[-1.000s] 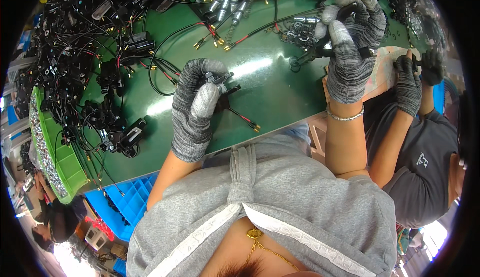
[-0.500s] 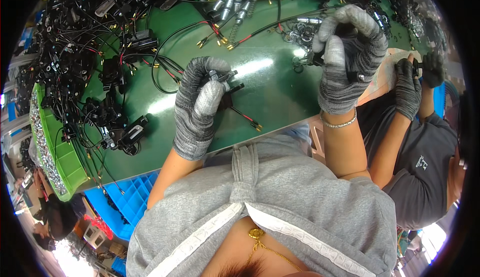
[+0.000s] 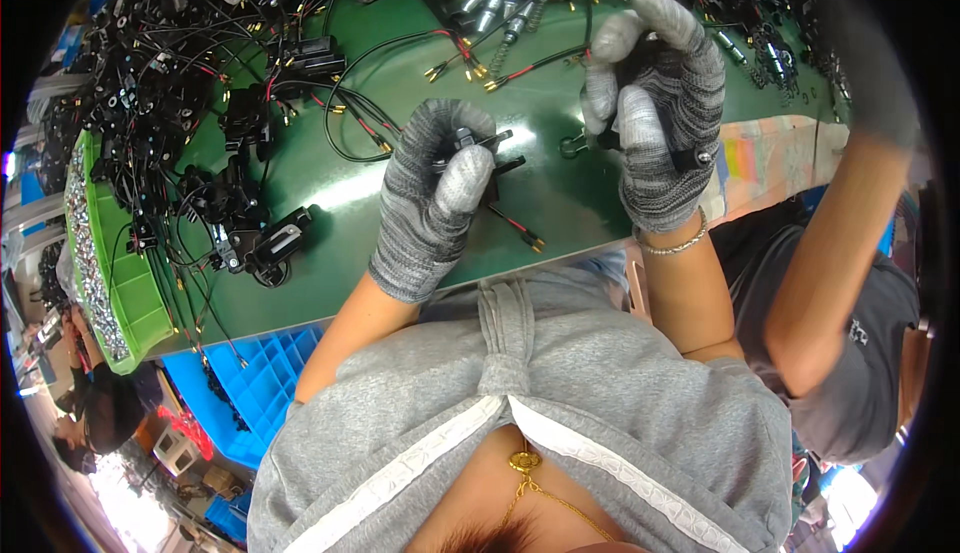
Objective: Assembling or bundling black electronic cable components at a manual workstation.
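Both my hands wear grey knitted gloves with pale fingertips, above the green tabletop (image 3: 560,213). My left hand (image 3: 432,193) is closed, thumb against fingers, on a small black part (image 3: 508,165) with a metal bit on top. From that part hangs a short red-and-black wire (image 3: 517,225) with brass-coloured ends. My right hand (image 3: 665,123) is curled to the right of it. Between its thumb and fingers is a dark piece, mostly hidden, with a small ring (image 3: 572,146) sticking out. A dark rod-like piece (image 3: 694,158) with a shiny round end lies against its palm.
Tangled black parts and wires (image 3: 180,103) heap at the left and back. Metal cylinders with springs (image 3: 512,8) lie at the far middle. A green bin (image 3: 135,303) of small metal pieces stands left, above a blue crate (image 3: 235,408). A co-worker's arm (image 3: 835,253) reaches in at right.
My right hand has moved left, toward my left hand, with its piece still held. My left hand keeps its grip on the black part. The co-worker's arm has swung up and blurs.
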`<state>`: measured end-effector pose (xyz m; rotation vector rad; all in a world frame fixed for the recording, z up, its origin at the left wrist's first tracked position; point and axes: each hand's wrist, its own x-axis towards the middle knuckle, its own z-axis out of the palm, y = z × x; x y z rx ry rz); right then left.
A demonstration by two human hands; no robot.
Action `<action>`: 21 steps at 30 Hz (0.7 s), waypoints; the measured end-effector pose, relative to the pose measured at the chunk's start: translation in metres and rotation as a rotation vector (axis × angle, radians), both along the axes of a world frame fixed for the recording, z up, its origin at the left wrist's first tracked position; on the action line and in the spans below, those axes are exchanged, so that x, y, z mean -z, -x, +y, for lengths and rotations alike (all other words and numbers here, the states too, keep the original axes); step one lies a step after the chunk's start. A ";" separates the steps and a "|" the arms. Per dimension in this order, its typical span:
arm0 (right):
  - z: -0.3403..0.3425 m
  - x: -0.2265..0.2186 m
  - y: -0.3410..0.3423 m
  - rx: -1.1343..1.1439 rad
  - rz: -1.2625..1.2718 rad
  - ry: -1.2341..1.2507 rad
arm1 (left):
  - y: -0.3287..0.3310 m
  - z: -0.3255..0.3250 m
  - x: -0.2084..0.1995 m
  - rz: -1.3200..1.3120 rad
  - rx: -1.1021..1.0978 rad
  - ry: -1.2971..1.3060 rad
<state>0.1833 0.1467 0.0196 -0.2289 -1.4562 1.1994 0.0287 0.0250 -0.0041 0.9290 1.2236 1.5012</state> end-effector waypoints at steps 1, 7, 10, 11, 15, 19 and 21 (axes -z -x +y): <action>0.000 0.000 0.000 -0.003 -0.032 -0.018 | 0.000 0.001 0.001 -0.017 -0.002 -0.007; -0.009 0.004 0.000 0.015 0.019 0.137 | -0.001 0.003 0.001 -0.006 0.016 -0.038; -0.016 0.005 0.004 -0.005 0.158 0.263 | -0.002 0.003 -0.003 -0.001 0.035 -0.003; -0.019 0.002 0.008 0.020 0.149 0.342 | -0.003 0.003 -0.003 -0.014 0.034 -0.006; -0.019 -0.004 0.000 -0.154 -0.033 0.337 | -0.005 0.005 0.001 -0.040 -0.059 -0.087; -0.019 -0.006 -0.006 -0.161 -0.046 0.347 | -0.005 0.005 -0.004 -0.080 0.001 -0.035; -0.019 -0.009 -0.009 -0.194 -0.036 0.344 | -0.006 0.006 -0.002 -0.111 0.005 -0.024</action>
